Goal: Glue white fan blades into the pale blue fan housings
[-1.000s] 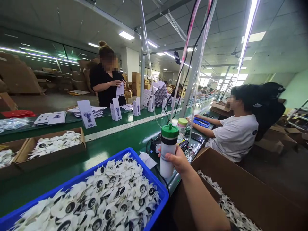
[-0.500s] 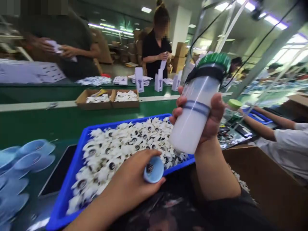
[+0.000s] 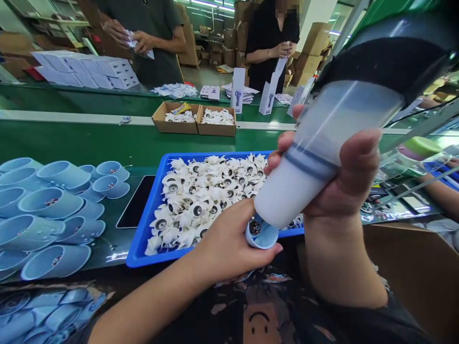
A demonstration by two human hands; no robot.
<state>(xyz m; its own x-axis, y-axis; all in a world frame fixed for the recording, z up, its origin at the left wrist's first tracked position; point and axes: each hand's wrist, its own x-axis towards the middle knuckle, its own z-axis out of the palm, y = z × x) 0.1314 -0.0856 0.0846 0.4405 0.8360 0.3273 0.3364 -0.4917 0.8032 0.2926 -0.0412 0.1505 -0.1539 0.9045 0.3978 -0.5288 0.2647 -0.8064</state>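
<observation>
My left hand (image 3: 229, 234) is closed round a light blue cup-shaped housing (image 3: 268, 242). Its open mouth faces up, and a small dark part with a metallic look shows inside. In my right hand (image 3: 344, 186) is a translucent cylindrical bottle (image 3: 308, 157) with a black collar and a green cap. It is tilted, cap end up to the right, and its white lower end is over the housing's rim. Whether the two touch, I cannot tell. Behind my hands a blue tray (image 3: 143, 239) holds many white fan impellers (image 3: 197, 210) with dark round centres.
On the left stand several blue housings (image 3: 53, 203), with more in a bag (image 3: 53, 315) below. A dark flat panel (image 3: 136, 203) lies beside the tray. Two cardboard boxes (image 3: 179, 126) of white parts sit farther back. Two people work across the green bench; a carton (image 3: 409, 267) is at right.
The bottle has come nearer the camera, and its lower end has moved over the blue housing. The view has swung left and down, so more blue housings show.
</observation>
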